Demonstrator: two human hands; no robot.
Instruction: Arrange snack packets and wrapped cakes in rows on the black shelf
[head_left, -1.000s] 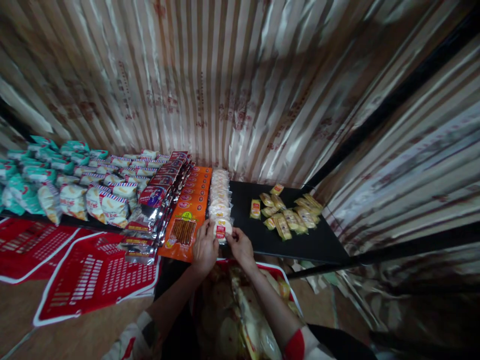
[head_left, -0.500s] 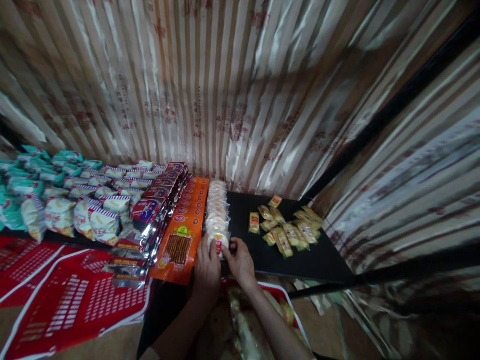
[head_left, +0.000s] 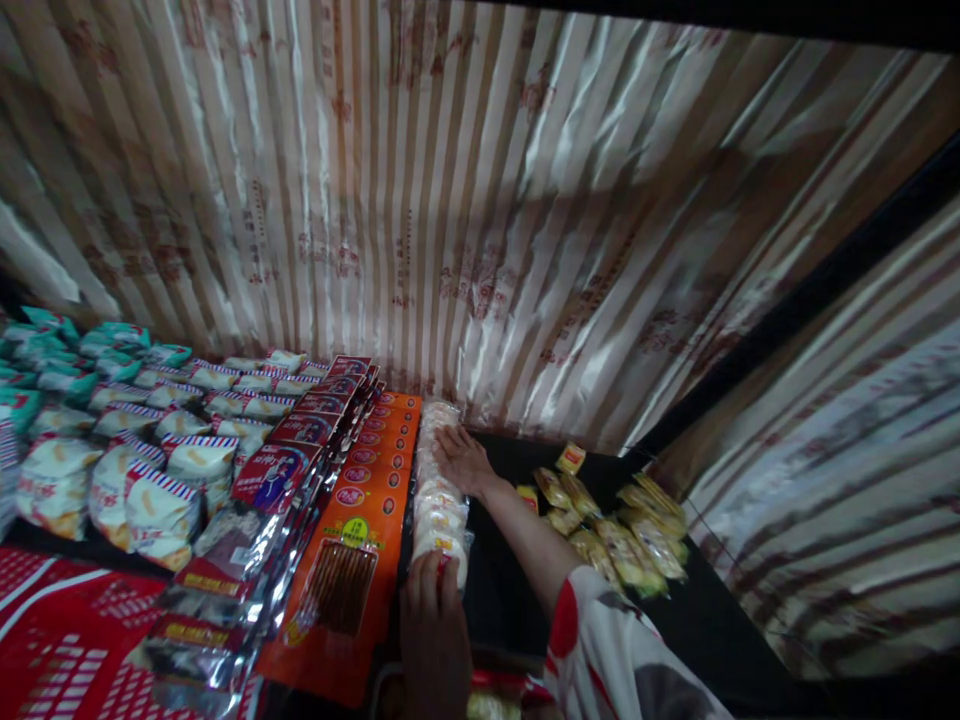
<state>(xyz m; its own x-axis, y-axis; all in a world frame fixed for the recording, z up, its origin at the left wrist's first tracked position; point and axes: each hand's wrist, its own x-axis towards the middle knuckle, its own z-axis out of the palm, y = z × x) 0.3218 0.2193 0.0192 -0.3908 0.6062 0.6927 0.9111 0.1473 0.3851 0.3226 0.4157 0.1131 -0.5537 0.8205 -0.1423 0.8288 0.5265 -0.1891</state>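
Note:
A row of round white rice crackers in clear wrappers [head_left: 440, 515] runs from front to back on the black shelf. My left hand [head_left: 435, 625] rests its extended fingers on the nearest packet at the row's front end. Farther back, my right hand [head_left: 463, 462] lies flat on the row with its fingers spread. Neither hand is closed around a packet. Directly left of the row is a stack of orange snack packs [head_left: 341, 560] with brown sticks showing through a window.
Dark red and silver packs [head_left: 274, 475] overlap farther left, beside white snack bags [head_left: 161, 515] and green bags [head_left: 60, 375]. Yellow wrapped snacks [head_left: 619, 550] lie scattered on the black shelf [head_left: 720, 630] at right. A red basket [head_left: 75, 640] stands front left. A striped curtain [head_left: 480, 200] hangs behind.
My right hand has moved from the front of the cracker row to its far part and flattened out. My left hand stays at the front end. The view has shifted closer.

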